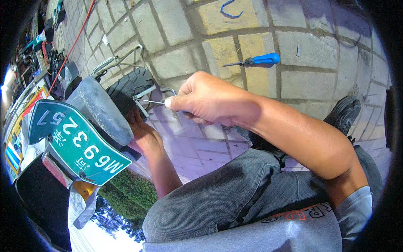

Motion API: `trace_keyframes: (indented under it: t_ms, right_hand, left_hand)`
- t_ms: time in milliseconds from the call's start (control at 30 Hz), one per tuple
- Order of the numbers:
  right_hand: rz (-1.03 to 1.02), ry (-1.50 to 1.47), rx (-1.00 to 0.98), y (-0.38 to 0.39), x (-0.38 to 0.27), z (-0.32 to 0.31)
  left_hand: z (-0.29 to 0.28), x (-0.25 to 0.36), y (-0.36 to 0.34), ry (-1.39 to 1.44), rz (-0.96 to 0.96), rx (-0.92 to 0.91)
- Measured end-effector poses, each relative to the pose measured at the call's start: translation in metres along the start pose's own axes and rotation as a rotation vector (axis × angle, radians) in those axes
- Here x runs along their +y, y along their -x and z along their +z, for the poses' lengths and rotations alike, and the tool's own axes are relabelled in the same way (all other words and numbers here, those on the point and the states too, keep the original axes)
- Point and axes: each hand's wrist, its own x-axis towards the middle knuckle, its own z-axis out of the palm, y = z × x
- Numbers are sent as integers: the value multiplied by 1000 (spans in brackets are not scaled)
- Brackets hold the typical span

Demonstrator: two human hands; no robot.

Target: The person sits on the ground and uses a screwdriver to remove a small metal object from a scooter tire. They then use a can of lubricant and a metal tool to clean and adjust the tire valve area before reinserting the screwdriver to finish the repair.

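My right hand [195, 101] is closed, with the thumb pressed along a thin metal rod [152, 101]. The rod points left to a light metal bracket [145, 93] beside the black rear tyre [134, 82] of a scooter or small motorbike. What lies inside the fist is mostly hidden. My left hand [142, 132] reaches up between the tyre and the grey rear mudguard [98, 109]. Its fingers are in shadow and partly hidden, so their grip does not show. A green licence plate [77, 143] hangs next to the mudguard.
On the paving [304, 92] lie a blue-handled screwdriver [252, 60] and a bent blue strip [231, 10]. A metal stand with a coil spring [103, 65] sticks out past the tyre. A red cable [71, 48] runs at upper left near cluttered parts. My shoe [344, 113] is at right.
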Motion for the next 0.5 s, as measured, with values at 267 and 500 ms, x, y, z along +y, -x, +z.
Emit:
trace_keyframes:
  t_ms: [267, 500]
  right_hand:
    - [-447, 471, 342, 0, 3, 19]
    - [-421, 491, 313, -11, 10, 22]
  left_hand:
    - [7, 2, 0, 37, -31, -7]
    - [5, 4, 0, 0, -51, -41]
